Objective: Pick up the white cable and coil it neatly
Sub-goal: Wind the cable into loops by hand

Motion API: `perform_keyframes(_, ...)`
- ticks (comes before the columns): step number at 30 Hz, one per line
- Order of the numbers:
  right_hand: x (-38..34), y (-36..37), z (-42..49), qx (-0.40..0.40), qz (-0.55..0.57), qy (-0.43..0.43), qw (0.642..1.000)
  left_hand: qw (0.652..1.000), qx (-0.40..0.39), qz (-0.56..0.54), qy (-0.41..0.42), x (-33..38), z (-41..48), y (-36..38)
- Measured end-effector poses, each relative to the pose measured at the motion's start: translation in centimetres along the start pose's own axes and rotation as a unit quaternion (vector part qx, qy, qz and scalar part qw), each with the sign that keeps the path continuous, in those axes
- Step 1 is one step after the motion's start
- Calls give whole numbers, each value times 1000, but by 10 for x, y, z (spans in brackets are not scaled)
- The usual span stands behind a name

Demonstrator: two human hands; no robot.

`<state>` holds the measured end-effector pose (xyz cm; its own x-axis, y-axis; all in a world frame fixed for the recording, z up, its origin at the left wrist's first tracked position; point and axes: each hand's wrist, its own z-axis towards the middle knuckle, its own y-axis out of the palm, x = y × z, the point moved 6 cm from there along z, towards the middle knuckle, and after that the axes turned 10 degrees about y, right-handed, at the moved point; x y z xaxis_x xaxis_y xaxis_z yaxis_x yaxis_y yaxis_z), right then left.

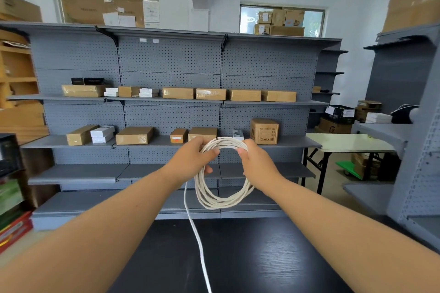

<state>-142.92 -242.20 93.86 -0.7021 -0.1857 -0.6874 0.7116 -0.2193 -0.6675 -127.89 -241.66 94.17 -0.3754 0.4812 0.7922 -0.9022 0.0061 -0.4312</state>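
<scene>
I hold the white cable (221,173) up in front of me as a hanging coil, my left hand (192,158) and right hand (256,164) each in a closed grip on its top. The loose tail drops from my left hand, the nearer one, straight down toward the dark table (262,257), so I judge the next loop comes up from below.

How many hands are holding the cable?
2. The left hand grips the top left of the cable coil and the right hand grips the top right; a loose tail hangs down from the left hand.
</scene>
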Motion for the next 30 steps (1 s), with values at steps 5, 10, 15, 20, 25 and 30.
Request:
perform_keyframes(5,14,-4,4,62,117,68,989,999,32,-3,-2,-5,-1,3)
perform_keyframes(10,24,2,0,57,256,113,958,994,44,94,37,-2,-1,6)
perform_keyframes(15,26,5,-2,-12,194,86,977,969,12,238,71,1,0,3)
perform_keyframes(20,10,-1,0,-50,52,-31,997,910,-84,388,118,13,4,10)
perform_keyframes(25,7,12,-4,-168,51,-11,984,879,-150,427,148,19,6,15)
perform_keyframes(30,1,14,-6,-134,55,-20,989,901,-125,385,159,19,7,13)
